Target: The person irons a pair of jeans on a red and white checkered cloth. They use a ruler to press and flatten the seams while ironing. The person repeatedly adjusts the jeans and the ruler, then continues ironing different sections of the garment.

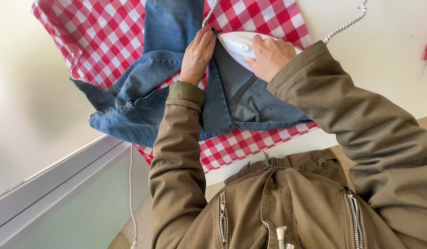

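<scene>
Closest to the camera, an olive-green jacket (pixel 287 203) with metal zips filled the lower frame, both of its sleeves reaching up over a white table (pixel 388 69). Beyond the cuffs, a pair of blue jeans (pixel 144 92) lay spread on a red-and-white checked cloth (pixel 98 32) that covered the table's left part, the waistband end bunched toward the table's near edge. The left hand (pixel 197 55) rested flat on the denim, fingers together and nearly straight, pressing the fabric down beside a seam and grasping nothing. Just to its right, the right hand (pixel 268 55) was curled around the handle of a white iron (pixel 238 46), which sat sole-down on the jeans. A black-and-white speckled cord (pixel 347 23) ran from behind the iron toward the far edge of the table. Farther off, at the right edge of the frame, a red-handled tool (pixel 426 55) lay on the bare tabletop, too small to identify.
</scene>
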